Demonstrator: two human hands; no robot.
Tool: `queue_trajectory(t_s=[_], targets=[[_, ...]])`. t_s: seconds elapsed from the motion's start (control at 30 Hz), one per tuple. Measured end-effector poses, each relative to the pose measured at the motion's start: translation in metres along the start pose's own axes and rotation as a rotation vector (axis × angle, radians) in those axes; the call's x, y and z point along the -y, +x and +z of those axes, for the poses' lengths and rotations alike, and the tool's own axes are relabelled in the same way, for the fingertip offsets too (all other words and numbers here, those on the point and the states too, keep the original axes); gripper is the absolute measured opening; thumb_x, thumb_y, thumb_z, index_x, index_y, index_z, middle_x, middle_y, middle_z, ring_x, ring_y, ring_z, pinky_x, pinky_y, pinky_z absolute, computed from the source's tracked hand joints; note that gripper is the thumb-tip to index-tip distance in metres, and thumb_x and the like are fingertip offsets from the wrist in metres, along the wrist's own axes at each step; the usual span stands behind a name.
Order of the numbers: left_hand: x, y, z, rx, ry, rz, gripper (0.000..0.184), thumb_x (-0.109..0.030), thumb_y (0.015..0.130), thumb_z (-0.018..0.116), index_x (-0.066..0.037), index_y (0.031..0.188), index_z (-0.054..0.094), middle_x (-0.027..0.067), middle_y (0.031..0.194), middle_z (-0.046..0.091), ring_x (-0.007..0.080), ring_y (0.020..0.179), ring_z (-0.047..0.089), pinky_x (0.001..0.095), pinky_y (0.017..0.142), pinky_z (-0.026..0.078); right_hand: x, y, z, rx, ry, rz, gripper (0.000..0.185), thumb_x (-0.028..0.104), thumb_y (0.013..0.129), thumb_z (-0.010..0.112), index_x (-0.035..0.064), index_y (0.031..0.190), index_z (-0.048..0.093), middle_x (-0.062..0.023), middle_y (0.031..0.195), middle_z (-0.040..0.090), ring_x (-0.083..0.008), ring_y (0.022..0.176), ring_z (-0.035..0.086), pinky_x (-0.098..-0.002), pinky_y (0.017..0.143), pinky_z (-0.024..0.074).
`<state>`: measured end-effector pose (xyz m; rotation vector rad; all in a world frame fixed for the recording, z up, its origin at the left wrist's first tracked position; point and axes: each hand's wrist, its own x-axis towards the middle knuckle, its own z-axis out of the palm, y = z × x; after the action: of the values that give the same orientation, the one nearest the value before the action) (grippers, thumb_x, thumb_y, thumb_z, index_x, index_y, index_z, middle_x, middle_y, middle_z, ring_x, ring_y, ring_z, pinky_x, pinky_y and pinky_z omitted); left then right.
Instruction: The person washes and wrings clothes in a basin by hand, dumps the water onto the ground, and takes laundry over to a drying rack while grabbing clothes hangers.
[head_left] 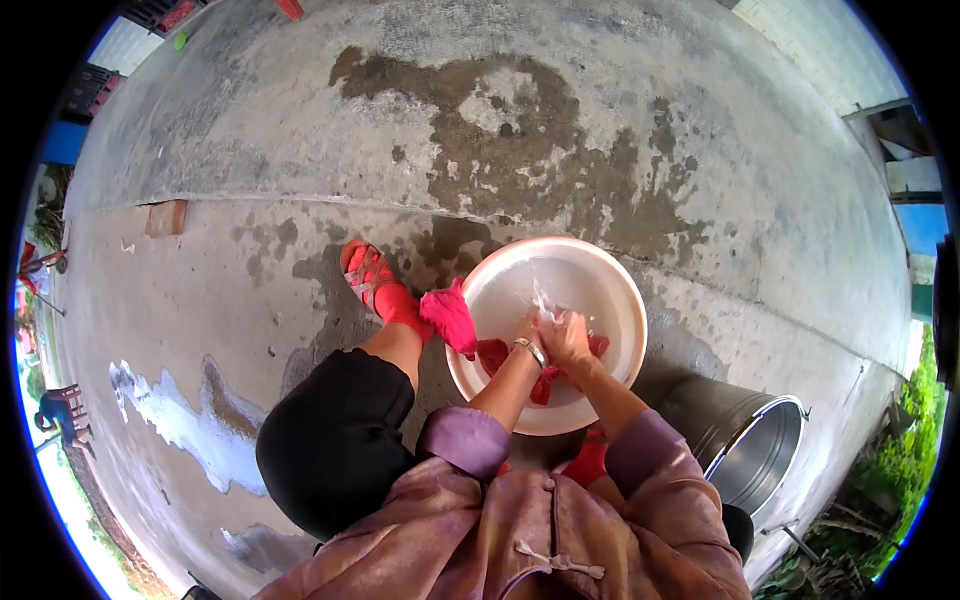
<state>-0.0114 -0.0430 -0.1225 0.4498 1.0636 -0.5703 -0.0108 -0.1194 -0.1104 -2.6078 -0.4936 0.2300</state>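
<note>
A pale round basin [632, 300] with cloudy water stands on the ground in front of me. Inside it my left hand [531, 328], with a bracelet on the wrist, and my right hand [568, 337] are pressed together, fingers closed. A whitish splash of water [543, 292] rises just beyond them. What lies between the palms is hidden. Red cloth [543, 386] shows in the water under and beside both wrists. A bright pink cloth [450, 317] hangs over the left part of the rim, apart from my hands.
A metal tub [755, 450] lies on its side at the right. My foot in a red sock and sandal [368, 275] is left of the basin. A brick [166, 218] sits on the concrete further left. Wet patches [530, 160] spread beyond the basin.
</note>
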Motion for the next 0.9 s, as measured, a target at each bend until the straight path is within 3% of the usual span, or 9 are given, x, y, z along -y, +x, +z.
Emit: queue_trajectory(t_s=[0.03, 0.1, 0.17, 0.27, 0.4, 0.63, 0.77, 0.8, 0.9], targets=[[0.005, -0.012, 0.011, -0.145, 0.031, -0.098, 0.037, -0.032, 0.086, 0.038, -0.003, 0.103, 0.054, 0.0116, 0.097, 0.057, 0.024, 0.091, 0.054, 0.0356, 0.078, 0.045, -0.033, 0.004, 0.018, 0.193, -0.301, 0.017, 0.027, 0.026, 0.082, 0.048, 0.0067, 0.072, 0.063, -0.0169, 0.071, 0.061, -0.0336, 0.064, 0.06, -0.0416, 0.054, 0.0475], [0.038, 0.033, -0.007, -0.116, 0.068, 0.087, 0.028, -0.026, 0.085, 0.041, -0.004, 0.094, 0.057, 0.0083, 0.092, 0.058, 0.0228, 0.086, 0.054, 0.0359, 0.07, 0.046, -0.039, 0.009, 0.013, -0.057, -0.019, 0.51, 0.03, 0.028, 0.083, 0.047, 0.0073, 0.069, 0.063, -0.0182, 0.07, 0.06, -0.0376, 0.061, 0.058, -0.0439, 0.057, 0.0472], [0.019, 0.015, 0.007, -0.076, -0.012, -0.017, 0.028, -0.026, 0.086, 0.041, -0.005, 0.093, 0.057, 0.0092, 0.092, 0.058, 0.0237, 0.083, 0.055, 0.0381, 0.068, 0.047, -0.009, 0.008, -0.008, -0.032, 0.019, 0.499, 0.031, 0.03, 0.084, 0.047, 0.0068, 0.071, 0.063, -0.0193, 0.068, 0.06, -0.0385, 0.061, 0.058, -0.0448, 0.058, 0.0482], [0.013, 0.076, -0.046, 0.427, -0.087, 0.082, 0.027, -0.025, 0.086, 0.041, -0.005, 0.092, 0.057, 0.0097, 0.093, 0.058, 0.0248, 0.084, 0.056, 0.0389, 0.069, 0.047, 0.039, 0.003, -0.033, -0.094, 0.228, 0.295, 0.035, 0.033, 0.084, 0.048, 0.0037, 0.07, 0.062, -0.023, 0.065, 0.057, -0.0408, 0.061, 0.057, -0.046, 0.061, 0.0477], [0.009, 0.012, 0.005, 0.024, 0.015, -0.109, 0.027, -0.026, 0.086, 0.042, -0.004, 0.09, 0.058, 0.01, 0.093, 0.058, 0.0251, 0.088, 0.056, 0.0385, 0.07, 0.048, 0.015, 0.015, -0.031, -0.019, 0.187, 0.568, 0.043, 0.035, 0.086, 0.044, -0.0012, 0.072, 0.062, -0.0255, 0.071, 0.057, -0.0438, 0.068, 0.056, -0.0477, 0.064, 0.0459], [0.009, 0.085, -0.028, -0.075, 0.158, 0.169, 0.044, -0.037, 0.09, 0.039, -0.003, 0.116, 0.048, 0.0112, 0.115, 0.054, 0.0247, 0.104, 0.052, 0.0416, 0.092, 0.04, -0.059, 0.02, -0.009, -0.26, 0.289, 0.585, 0.042, 0.038, 0.088, 0.041, 0.0003, 0.09, 0.059, -0.0279, 0.09, 0.058, -0.0428, 0.085, 0.055, -0.0462, 0.075, 0.045], [-0.017, 0.07, -0.044, 0.142, 0.012, 0.026, 0.036, -0.026, 0.085, 0.045, -0.002, 0.111, 0.052, 0.0116, 0.11, 0.058, 0.0269, 0.101, 0.054, 0.0424, 0.093, 0.039, -0.062, 0.003, 0.002, -0.151, 0.103, 0.358, 0.037, 0.033, 0.083, 0.053, 0.0015, 0.102, 0.056, -0.0233, 0.092, 0.059, -0.0408, 0.089, 0.055, -0.0445, 0.079, 0.0424], [-0.016, 0.067, -0.044, 0.143, 0.05, 0.027, 0.034, -0.024, 0.084, 0.046, -0.002, 0.109, 0.053, 0.0114, 0.11, 0.058, 0.027, 0.1, 0.054, 0.042, 0.093, 0.039, -0.059, 0.008, -0.012, 0.184, 0.191, 0.574, 0.041, 0.031, 0.08, 0.057, 0.0012, 0.108, 0.051, -0.0232, 0.101, 0.056, -0.0388, 0.094, 0.053, -0.0427, 0.083, 0.0413], [-0.017, 0.052, -0.043, 0.224, 0.076, 0.01, 0.028, -0.02, 0.081, 0.051, -0.003, 0.102, 0.056, 0.0107, 0.105, 0.06, 0.0249, 0.096, 0.056, 0.0392, 0.09, 0.041, -0.054, 0.001, -0.005, -0.185, 0.115, 0.42, 0.04, 0.031, 0.08, 0.058, 0.0017, 0.105, 0.052, -0.022, 0.101, 0.056, -0.0379, 0.094, 0.053, -0.0429, 0.082, 0.0417]])
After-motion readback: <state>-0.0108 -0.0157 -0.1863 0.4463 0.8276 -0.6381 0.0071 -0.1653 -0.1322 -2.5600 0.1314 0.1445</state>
